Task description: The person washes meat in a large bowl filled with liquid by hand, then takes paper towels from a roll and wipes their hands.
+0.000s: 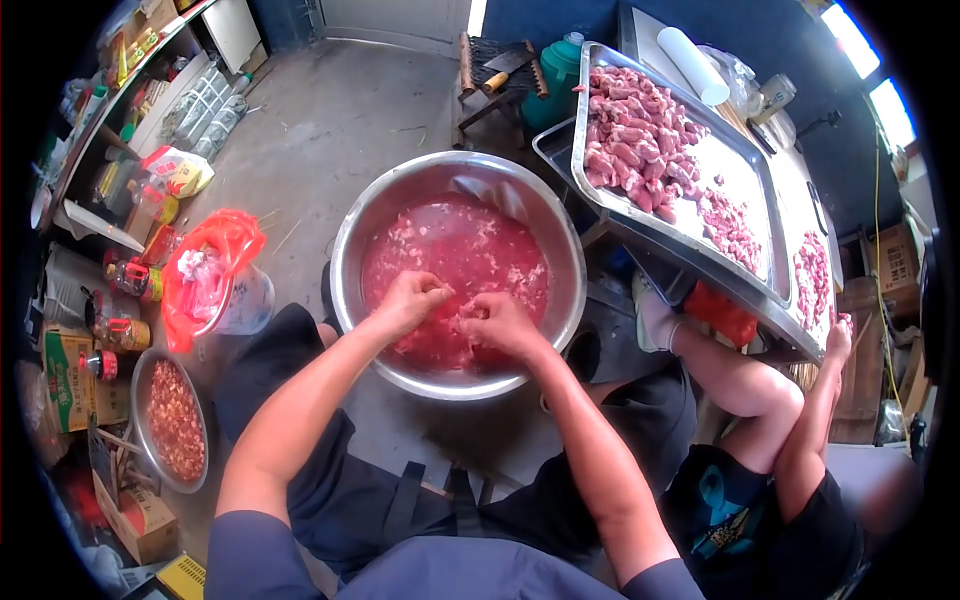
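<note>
A large steel basin (345, 250) stands on the floor between my knees. Reddish, bloody water (410, 240) fills much of it, with pale scraps of meat or fat (487, 232) floating in it. Over the near half of the basin, my left hand (415, 302) has its thumb and fingers pinched together. My right hand (498, 324) is curled closed just beside it, fingertips pointing toward the left hand. Whatever sits between the fingers of either hand is too small to make out.
To the right, a metal tray (735, 130) holds a heap of raw meat pieces (640, 135). Another person's hand (838, 338) is at the table's near end. A red bag (225, 240) lines a bucket on the left, near a bowl of reddish chunks (175, 420). A cleaver (510, 62) lies on a stool.
</note>
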Motion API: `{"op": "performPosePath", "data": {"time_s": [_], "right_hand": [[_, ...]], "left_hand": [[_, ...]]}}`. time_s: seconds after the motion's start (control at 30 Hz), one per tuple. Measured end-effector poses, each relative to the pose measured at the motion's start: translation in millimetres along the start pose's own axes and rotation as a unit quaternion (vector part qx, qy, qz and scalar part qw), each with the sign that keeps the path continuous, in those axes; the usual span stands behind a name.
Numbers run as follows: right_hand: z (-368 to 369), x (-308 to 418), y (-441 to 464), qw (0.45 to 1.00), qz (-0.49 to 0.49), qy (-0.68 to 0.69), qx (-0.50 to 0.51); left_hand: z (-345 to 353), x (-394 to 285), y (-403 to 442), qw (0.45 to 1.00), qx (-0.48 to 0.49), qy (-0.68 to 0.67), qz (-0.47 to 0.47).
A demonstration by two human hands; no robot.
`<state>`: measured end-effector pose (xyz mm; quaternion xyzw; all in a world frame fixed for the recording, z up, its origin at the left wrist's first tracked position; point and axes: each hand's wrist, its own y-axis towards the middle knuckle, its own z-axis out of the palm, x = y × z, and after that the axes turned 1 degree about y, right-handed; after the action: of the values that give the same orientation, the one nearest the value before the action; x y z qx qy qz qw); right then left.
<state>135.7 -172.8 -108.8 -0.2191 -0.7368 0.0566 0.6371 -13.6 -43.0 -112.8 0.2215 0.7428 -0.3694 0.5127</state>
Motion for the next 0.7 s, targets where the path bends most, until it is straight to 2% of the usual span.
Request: {"op": "performPosePath", "data": {"time_s": [0.07, 0.13, 0.2, 0.27, 0.33, 0.4, 0.53, 0.6, 0.7], "right_hand": [[-3.7, 13.4, -4.5, 1.0, -0.005, 0.019, 0.0], [-6.6, 17.1, -3.9, 0.991, 0.044, 0.122, 0.013], [-7.3, 16.1, -1.8, 0.991, 0.039, 0.124, 0.024], [-5.3, 18.3, -1.7, 0.981, 0.038, 0.189, -0.001], [-6.3, 18.0, 0.7, 0.981, 0.045, 0.189, -0.011], [-6.2, 17.2, 1.8, 0.98, 0.051, 0.189, -0.02], [-2.3, 23.6, -0.1, 0.987, 0.017, 0.156, -0.026], [0.7, 27.0, -1.5, 0.989, 0.012, 0.148, -0.024], [2.3, 26.3, 0.1, 0.991, -0.02, 0.118, -0.067]], "left_hand": [[1.2, -3.7, -1.4, 1.0, 0.007, -0.003, 0.007], [0.6, -4.6, -1.4, 1.0, 0.014, -0.007, 0.015], [-0.6, -2.9, -1.1, 0.992, 0.069, -0.098, -0.035], [1.8, 0.3, -0.2, 0.995, 0.058, -0.081, -0.021], [4.0, -4.2, -1.3, 0.997, 0.047, -0.064, -0.006], [4.5, -23.0, -7.1, 0.987, 0.077, -0.119, -0.08], [8.5, -22.9, -9.5, 0.989, 0.099, -0.098, -0.052], [11.0, -12.7, -6.2, 0.991, 0.074, -0.115, -0.004], [2.1, -22.6, -7.5, 0.988, 0.053, -0.134, -0.056]]}}
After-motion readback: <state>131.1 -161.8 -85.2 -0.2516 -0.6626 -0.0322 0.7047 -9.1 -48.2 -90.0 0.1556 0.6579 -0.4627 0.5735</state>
